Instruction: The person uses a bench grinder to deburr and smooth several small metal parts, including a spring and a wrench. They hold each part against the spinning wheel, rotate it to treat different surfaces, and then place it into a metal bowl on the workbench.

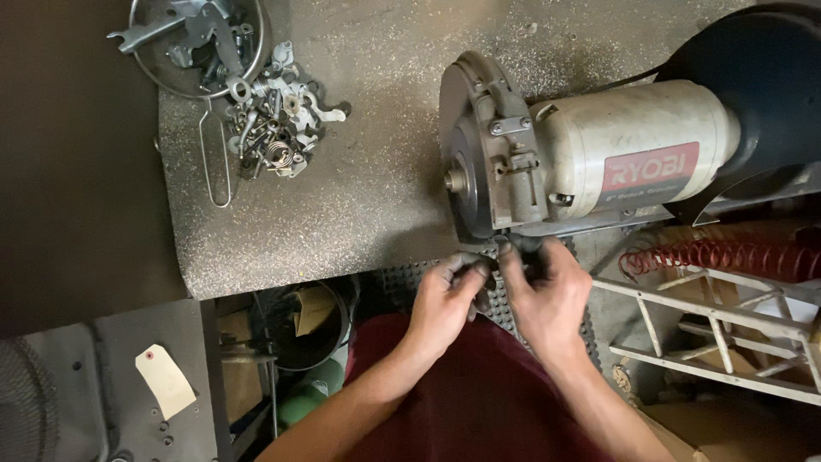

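Right at the front edge of the speckled grey workbench top [359, 214], both hands are bunched together just below the grinding wheel of the cream-and-grey bench grinder [590, 158]. Left hand [445, 299] has its grimy fingers curled in, thumb and forefinger pinched on a small dark part [481, 267] that's too tiny and too covered to make out. Right hand [547, 295] is doing much the same from the other side, fingers curled and fingertips pressed onto that same little piece, so the two hands touch at the tips. Part sits between them, just off the bench edge and right under the grinder's wheel guard, above a dark red lap [479, 402].

Further back on the left of the bench there's a pile of small grey metal hardware, springs and brackets [274, 120], spilling out beside a round wire-rimmed basket [198, 47] with more bits in it. Off to the right sits a red coiled spring [718, 255] above a white-painted metal rack [718, 334]. Lower left, a cream paper tag [165, 381] lies on a grey metal surface.
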